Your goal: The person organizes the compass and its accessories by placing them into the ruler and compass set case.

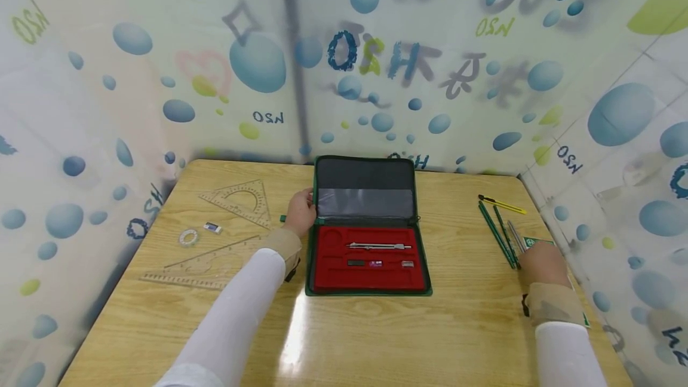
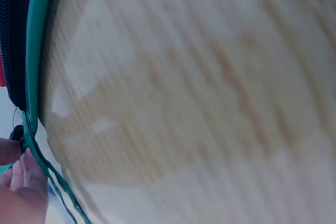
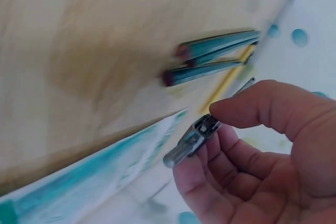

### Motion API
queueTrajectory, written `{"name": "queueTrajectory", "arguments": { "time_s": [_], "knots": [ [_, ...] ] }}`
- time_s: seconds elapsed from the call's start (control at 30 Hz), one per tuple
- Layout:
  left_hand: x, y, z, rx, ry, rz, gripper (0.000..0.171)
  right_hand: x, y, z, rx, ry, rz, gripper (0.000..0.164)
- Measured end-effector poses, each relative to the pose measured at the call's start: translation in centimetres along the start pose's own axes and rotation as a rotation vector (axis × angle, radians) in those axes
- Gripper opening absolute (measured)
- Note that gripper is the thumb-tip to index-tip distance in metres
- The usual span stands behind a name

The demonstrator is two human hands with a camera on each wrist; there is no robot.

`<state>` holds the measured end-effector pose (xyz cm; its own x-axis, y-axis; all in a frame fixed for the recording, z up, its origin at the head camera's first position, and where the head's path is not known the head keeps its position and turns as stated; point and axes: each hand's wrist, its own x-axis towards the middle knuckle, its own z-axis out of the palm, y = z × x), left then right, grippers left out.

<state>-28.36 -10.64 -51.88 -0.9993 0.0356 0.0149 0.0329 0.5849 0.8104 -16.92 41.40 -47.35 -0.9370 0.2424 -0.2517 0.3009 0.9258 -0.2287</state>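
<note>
A green zip case (image 1: 365,292) with a red moulded tray lies unfolded on the table. My left hand (image 1: 300,214) pinches its left edge near the fold; the left wrist view has thumb and fingers (image 2: 32,174) at the green trim (image 2: 37,145). In the tray sit a silver compass (image 1: 378,246), a small dark box (image 1: 355,263), a purple-white piece (image 1: 375,263) and a metal sharpener (image 1: 408,264). At the table's right, my right hand (image 1: 544,264) holds another silver compass (image 3: 193,139) between thumb and fingers, slightly above the table.
Green pencils (image 1: 495,235) and a yellow cutter (image 1: 502,203) lie beyond my right hand, a green-white packet (image 3: 100,166) beside it. On the left are two clear set squares (image 1: 263,202), an eraser (image 1: 212,228) and a tape roll (image 1: 188,237). A patterned curtain (image 1: 344,130) borders the table's back.
</note>
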Motion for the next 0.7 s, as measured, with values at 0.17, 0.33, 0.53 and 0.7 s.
{"name": "queueTrajectory", "arguments": {
  "time_s": [0.17,0.33,0.53,0.7],
  "knots": [
    [-0.1,0.1,0.0,0.0,-0.003,-0.005,0.045,-0.7,-2.3,-0.8,0.031,-0.002,-0.062,0.019],
    [0.0,0.0,0.0,0.008,0.007,0.016,0.045,-1.1,-4.8,-1.0,0.069,0.009,-0.103,0.021],
    [0.0,0.0,0.0,0.01,0.006,0.017,0.044,-1.4,-7.6,-0.5,0.092,0.023,-0.202,0.021],
    [0.1,-0.1,0.0,0.005,0.002,0.01,0.045,-2.0,-10.3,0.0,0.07,0.025,-0.28,0.016]
  ]
}}
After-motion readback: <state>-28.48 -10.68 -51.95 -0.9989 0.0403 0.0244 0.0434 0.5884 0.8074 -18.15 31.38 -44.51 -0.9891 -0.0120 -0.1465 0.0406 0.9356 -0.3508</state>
